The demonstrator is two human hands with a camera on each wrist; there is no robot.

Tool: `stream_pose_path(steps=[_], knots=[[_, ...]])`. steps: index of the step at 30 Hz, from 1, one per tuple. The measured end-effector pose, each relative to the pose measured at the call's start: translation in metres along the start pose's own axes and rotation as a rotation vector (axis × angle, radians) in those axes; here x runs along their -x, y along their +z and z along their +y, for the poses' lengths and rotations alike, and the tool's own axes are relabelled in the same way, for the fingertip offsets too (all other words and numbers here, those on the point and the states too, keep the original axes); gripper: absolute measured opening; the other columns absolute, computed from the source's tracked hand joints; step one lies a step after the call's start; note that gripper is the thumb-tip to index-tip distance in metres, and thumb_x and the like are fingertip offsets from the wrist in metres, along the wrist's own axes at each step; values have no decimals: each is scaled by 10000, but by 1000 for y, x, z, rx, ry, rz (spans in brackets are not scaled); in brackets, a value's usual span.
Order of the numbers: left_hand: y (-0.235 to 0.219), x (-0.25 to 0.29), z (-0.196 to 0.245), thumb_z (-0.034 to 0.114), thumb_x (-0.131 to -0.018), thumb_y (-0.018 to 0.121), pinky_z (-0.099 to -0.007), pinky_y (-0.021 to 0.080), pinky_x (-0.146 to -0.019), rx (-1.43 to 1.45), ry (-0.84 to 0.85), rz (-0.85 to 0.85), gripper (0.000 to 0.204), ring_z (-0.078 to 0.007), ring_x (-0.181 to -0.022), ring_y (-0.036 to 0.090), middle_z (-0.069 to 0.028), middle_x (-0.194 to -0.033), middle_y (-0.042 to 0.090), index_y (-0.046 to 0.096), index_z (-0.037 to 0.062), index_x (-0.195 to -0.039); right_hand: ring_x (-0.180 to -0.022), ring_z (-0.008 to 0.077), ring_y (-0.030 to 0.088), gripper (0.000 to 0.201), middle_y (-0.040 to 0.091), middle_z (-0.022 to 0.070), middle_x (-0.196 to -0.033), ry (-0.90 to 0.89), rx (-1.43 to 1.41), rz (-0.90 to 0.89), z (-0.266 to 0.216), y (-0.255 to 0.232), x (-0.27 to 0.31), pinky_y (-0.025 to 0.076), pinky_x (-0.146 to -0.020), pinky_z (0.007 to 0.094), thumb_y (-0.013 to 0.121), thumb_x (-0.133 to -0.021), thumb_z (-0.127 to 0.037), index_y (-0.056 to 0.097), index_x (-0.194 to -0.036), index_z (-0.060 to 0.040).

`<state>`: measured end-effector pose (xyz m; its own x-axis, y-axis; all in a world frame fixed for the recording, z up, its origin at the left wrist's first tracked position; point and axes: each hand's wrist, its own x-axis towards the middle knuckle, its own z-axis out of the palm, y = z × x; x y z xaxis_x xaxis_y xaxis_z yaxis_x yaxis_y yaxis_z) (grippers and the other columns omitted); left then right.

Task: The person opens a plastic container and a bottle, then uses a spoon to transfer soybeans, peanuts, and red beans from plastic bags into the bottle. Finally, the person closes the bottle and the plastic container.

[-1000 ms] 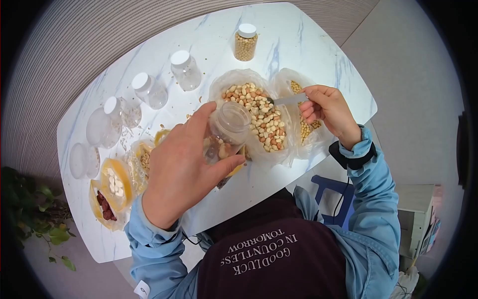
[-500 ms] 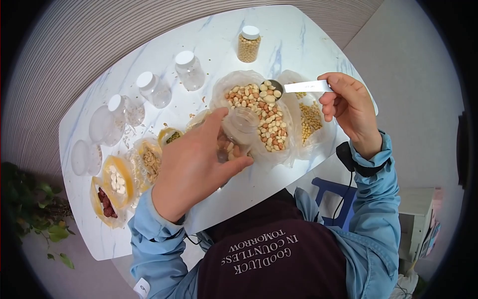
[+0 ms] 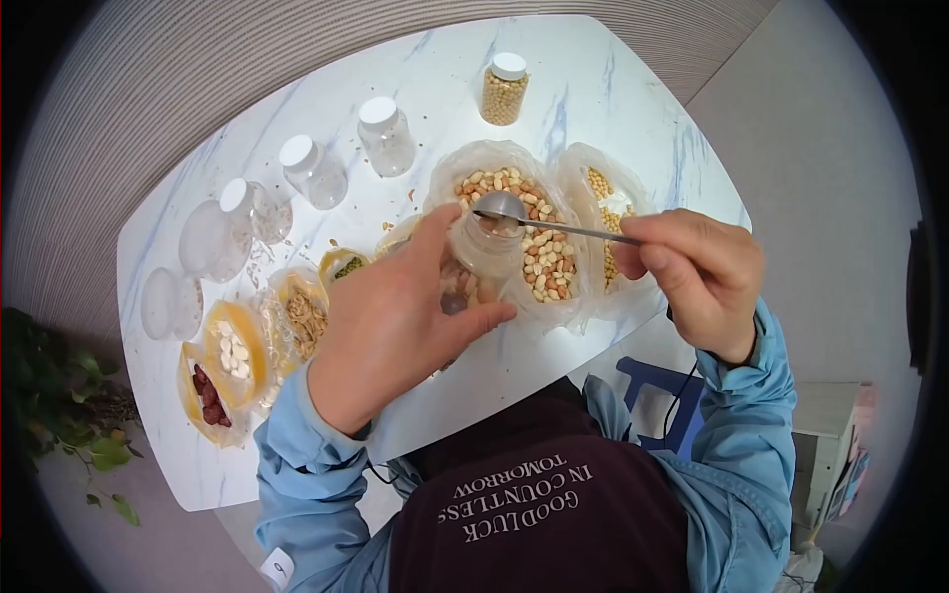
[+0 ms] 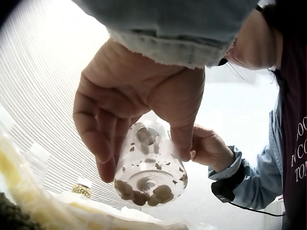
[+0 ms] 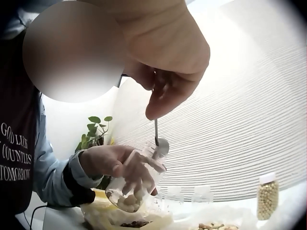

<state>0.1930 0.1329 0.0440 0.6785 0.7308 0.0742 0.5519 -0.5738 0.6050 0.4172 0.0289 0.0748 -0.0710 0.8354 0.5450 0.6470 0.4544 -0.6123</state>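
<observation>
My left hand grips a clear open jar, tilted, its mouth toward the right hand. Several peanuts lie at the jar's bottom in the left wrist view. With thumb and fingers my right hand pinches the thin handle of a metal spoon. The spoon's round bowl is tipped over at the jar mouth, its back facing up in the head view. Behind the jar, an open plastic bag of peanuts lies on the table.
A bag of yellow beans lies right of the peanuts. A bean-filled jar and several lidded jars stand along the far side. Bags of white pieces, red dried fruit and green beans are at the left.
The right hand lifted a spoonful of peanuts from the bag, brought the spoon left to the jar mouth and turned it over. The left hand and jar shifted slightly right.
</observation>
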Motion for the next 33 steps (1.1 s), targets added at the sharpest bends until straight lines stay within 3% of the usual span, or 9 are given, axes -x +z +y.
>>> stream_pose_path(steps=[3, 6, 9, 15, 18, 21, 27, 30, 33], knots=[[1, -1, -2, 350, -636, 823, -347, 514, -643, 7, -8, 4, 782, -303, -754, 668, -151, -872, 671, 469, 62, -1272, -649, 140, 651, 159, 680, 113, -756, -73, 69, 48, 2, 0, -1, 497, -569, 226, 604, -860, -19, 673, -994, 33], [-5, -4, -1, 331, -642, 820, -350, 518, -654, 0, -55, -39, 758, -296, -771, 672, -144, -887, 677, 470, 72, -1264, -677, 143, 656, 173, 682, 118, -778, 134, 68, 85, 17, 2, -4, 497, -584, 228, 603, -870, -50, 671, -1008, 29], [-1, -2, -7, 386, -675, 784, -341, 511, -588, -6, 109, 87, 757, -279, -701, 669, -122, -821, 677, 455, 29, -1256, -710, 151, 657, 178, 693, 114, -815, 291, -9, 23, 53, 8, -8, 499, -605, 242, 605, -873, -75, 673, -1009, 18], [-3, -2, -10, 380, -680, 781, -349, 515, -605, -27, 113, 82, 760, -289, -730, 669, -135, -864, 676, 454, 7, -1255, -697, 116, 627, 191, 693, 78, -825, 146, 142, -116, 96, 24, -2, 495, -630, 235, 602, -898, -120, 674, -1039, -13], [-3, -2, -10, 376, -680, 780, -353, 515, -611, -20, 106, 81, 757, -290, -734, 668, -135, -866, 674, 454, 7, -1255, -718, 179, 654, 165, 690, 137, -866, 206, 169, -177, 94, 27, -1, 503, -643, 270, 610, -869, -96, 686, -999, -28], [-4, -2, -10, 370, -681, 778, -356, 514, -613, -23, 93, 73, 756, -289, -736, 667, -133, -866, 672, 452, 7, -1258, -698, 94, 615, 202, 686, 69, -796, 308, 64, -184, 98, 25, 6, 495, -620, 231, 587, -912, -136, 672, -1053, -18], [-3, -3, -10, 365, -678, 779, -355, 512, -608, -44, 101, 69, 759, -289, -730, 667, -125, -853, 672, 449, 9, -1261, -565, 59, 581, 225, 663, 53, -713, 786, -277, -181, 102, 15, 9, 484, -521, 186, 550, -940, -169, 655, -1040, 3], [-2, -3, -10, 357, -678, 780, -353, 512, -607, -47, 98, 72, 752, -285, -723, 667, -123, -846, 673, 452, 10, -1259, -532, 83, 597, 237, 664, 69, -701, 948, -376, -53, 96, 13, 3, 496, -497, 192, 533, -945, -169, 636, -1026, 28], [-4, -3, -7, 340, -676, 784, -350, 513, -605, -29, 90, 50, 739, -283, -718, 666, -117, -845, 675, 460, 16, -1255, -539, 105, 618, 241, 670, 84, -707, 974, -467, 15, 105, 7, 6, 514, -494, 199, 507, -951, -167, 624, -1019, 33]])
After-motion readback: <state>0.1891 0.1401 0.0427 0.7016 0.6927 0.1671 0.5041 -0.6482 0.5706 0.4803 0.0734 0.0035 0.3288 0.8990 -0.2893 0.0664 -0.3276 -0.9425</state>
